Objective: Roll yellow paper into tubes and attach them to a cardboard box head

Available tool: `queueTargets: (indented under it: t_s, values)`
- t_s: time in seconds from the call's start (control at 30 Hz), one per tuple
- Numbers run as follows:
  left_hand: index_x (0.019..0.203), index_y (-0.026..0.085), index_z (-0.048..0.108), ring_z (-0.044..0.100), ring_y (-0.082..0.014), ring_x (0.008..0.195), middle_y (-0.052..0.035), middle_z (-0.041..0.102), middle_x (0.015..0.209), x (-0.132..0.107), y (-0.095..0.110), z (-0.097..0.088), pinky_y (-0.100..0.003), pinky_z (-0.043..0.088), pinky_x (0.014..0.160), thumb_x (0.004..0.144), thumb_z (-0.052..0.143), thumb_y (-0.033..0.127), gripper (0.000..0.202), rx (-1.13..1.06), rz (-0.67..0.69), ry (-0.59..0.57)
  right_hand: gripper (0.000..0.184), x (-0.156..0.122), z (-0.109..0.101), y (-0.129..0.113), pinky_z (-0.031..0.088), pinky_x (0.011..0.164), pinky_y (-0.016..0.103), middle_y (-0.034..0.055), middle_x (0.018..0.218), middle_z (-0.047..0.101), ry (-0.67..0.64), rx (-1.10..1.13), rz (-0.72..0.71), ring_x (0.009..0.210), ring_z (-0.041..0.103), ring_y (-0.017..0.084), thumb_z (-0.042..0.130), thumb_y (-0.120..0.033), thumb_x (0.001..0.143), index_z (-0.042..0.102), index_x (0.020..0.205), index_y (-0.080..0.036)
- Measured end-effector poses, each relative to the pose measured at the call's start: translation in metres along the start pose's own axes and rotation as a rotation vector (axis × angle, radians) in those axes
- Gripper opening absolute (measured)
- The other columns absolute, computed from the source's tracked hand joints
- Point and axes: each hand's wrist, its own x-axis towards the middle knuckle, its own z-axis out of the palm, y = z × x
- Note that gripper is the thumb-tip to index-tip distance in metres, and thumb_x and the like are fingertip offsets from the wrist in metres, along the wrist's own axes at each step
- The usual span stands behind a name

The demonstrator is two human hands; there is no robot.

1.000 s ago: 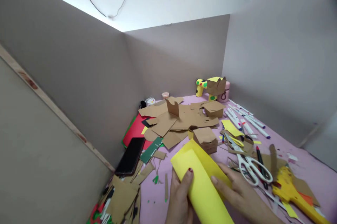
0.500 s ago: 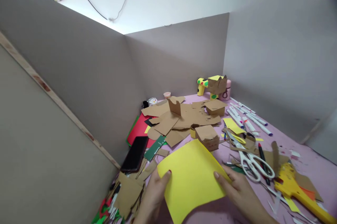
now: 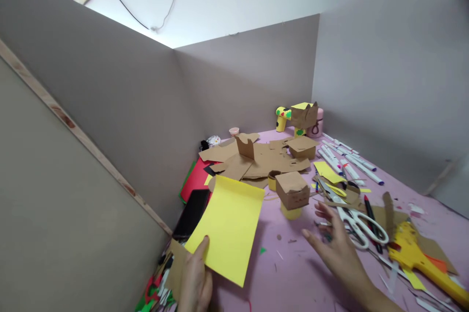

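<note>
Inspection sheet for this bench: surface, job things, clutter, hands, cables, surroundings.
Surface: pink tabletop, littered with small scraps.
Job things: yellow sheet, slightly curved, held above the tabletop.
Clutter: cardboard pieces, markers, scissors, yellow glue gun.
Hands: left hand grips the sheet's lower edge; right hand open, holding nothing, near the scissors.
Cables: black cable and pale cable, above the partitions.
Surroundings: grey partitions left, back and right.

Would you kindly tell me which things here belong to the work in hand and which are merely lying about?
Seemingly in the work:
yellow sheet, held by the left hand
right hand, open, holding nothing

Apparently lying about:
white-handled scissors, near the right hand
phone
yellow glue gun
markers
</note>
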Motion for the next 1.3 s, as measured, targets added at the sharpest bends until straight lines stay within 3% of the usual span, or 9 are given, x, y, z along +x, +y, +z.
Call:
queueTargets:
  t_s: [0.23,0.4,0.57,0.7,0.8,0.97,1.07,1.2,1.3]
  values:
    - [0.108,0.016,0.059,0.071,-0.0179,0.083,-0.0011,0.074,0.078,0.008,-0.012,0.013,-0.032,0.054,0.086,0.082,0.051,-0.003,0.033,-0.056,-0.013,0.011,0.101,0.024,0.036,0.005,0.027,0.104,0.055,0.0168,0.144,0.03,0.071,-0.035,-0.071,0.132,0.03,0.033,0.069,-0.039,0.069,0.004,0.145,-0.024]
    - [0.116,0.018,0.055,0.067,-0.0189,0.097,-0.0024,0.075,0.088,0.014,-0.023,0.012,-0.03,0.052,0.088,0.082,0.052,0.001,0.038,-0.072,-0.021,-0.054,0.101,0.028,0.043,0.009,0.026,0.105,0.053,0.018,0.144,0.029,0.106,0.026,-0.043,0.132,0.03,0.032,0.069,-0.043,0.069,0.005,0.145,-0.022]
    - [0.119,0.017,0.053,0.07,-0.019,0.086,-0.0022,0.075,0.082,0.023,-0.017,0.001,-0.032,0.053,0.087,0.081,0.053,0.001,0.041,-0.048,-0.016,-0.033,0.079,0.001,0.028,0.006,0.028,0.105,0.05,0.0143,0.144,0.031,0.266,0.198,-0.139,0.131,0.032,0.03,0.06,-0.041,0.079,0.015,0.142,-0.026]
    - [0.12,0.015,0.054,0.071,-0.0203,0.085,-0.0031,0.075,0.08,0.024,0.004,-0.006,-0.032,0.054,0.085,0.079,0.053,0.0,0.044,-0.005,-0.023,-0.059,0.057,-0.026,0.027,0.01,0.037,0.099,0.047,0.0153,0.128,0.051,-0.09,0.207,-0.016,0.118,0.047,0.032,0.063,-0.04,0.078,0.04,0.128,-0.025]
    - [0.128,0.016,0.048,0.07,-0.0238,0.089,-0.0054,0.076,0.084,0.013,0.012,-0.012,-0.035,0.054,0.084,0.075,0.057,0.003,0.055,0.066,-0.081,-0.1,0.075,-0.036,0.047,0.004,0.049,0.083,0.042,0.0176,0.121,0.058,-0.386,0.334,0.155,0.102,0.059,0.031,0.073,-0.047,0.067,0.042,0.129,-0.02]
    - [0.138,0.032,0.034,0.056,-0.0326,0.114,-0.0083,0.068,0.114,-0.004,0.007,-0.035,-0.043,0.046,0.094,0.058,0.082,0.035,0.094,0.144,-0.143,-0.365,0.06,-0.032,0.071,-0.023,0.051,0.081,0.04,0.0146,0.102,0.071,-0.451,0.75,0.484,0.091,0.066,0.029,0.068,-0.052,0.07,0.059,0.115,-0.014]
    - [0.134,0.036,0.04,0.035,-0.0362,0.131,-0.0081,0.053,0.134,-0.007,0.012,-0.048,-0.047,0.033,0.104,0.039,0.084,0.056,0.107,0.221,0.106,-0.547,0.045,-0.025,0.065,-0.033,0.05,0.084,0.039,0.013,0.094,0.075,-0.537,0.906,0.685,0.089,0.068,0.029,0.076,-0.037,0.066,0.066,0.102,-0.012]
    - [0.109,0.028,0.066,0.034,-0.036,0.131,-0.0099,0.061,0.123,-0.011,0.024,-0.042,-0.046,0.021,0.11,0.044,0.082,0.056,0.073,0.45,0.371,-0.603,0.034,-0.026,0.06,-0.03,0.052,0.078,0.038,0.0117,0.085,0.076,-0.714,0.948,0.749,0.079,0.071,0.027,0.077,-0.031,0.065,0.07,0.094,-0.013]
    - [0.081,0.02,0.073,0.055,-0.0351,0.11,-0.0116,0.07,0.1,-0.016,0.026,-0.024,-0.042,0.041,0.095,0.052,0.078,0.055,0.046,0.493,0.288,-0.612,0.038,-0.031,0.063,-0.027,0.052,0.08,0.039,0.0119,0.089,0.076,-0.748,0.964,0.662,0.084,0.07,0.028,0.078,-0.035,0.065,0.071,0.096,-0.014]
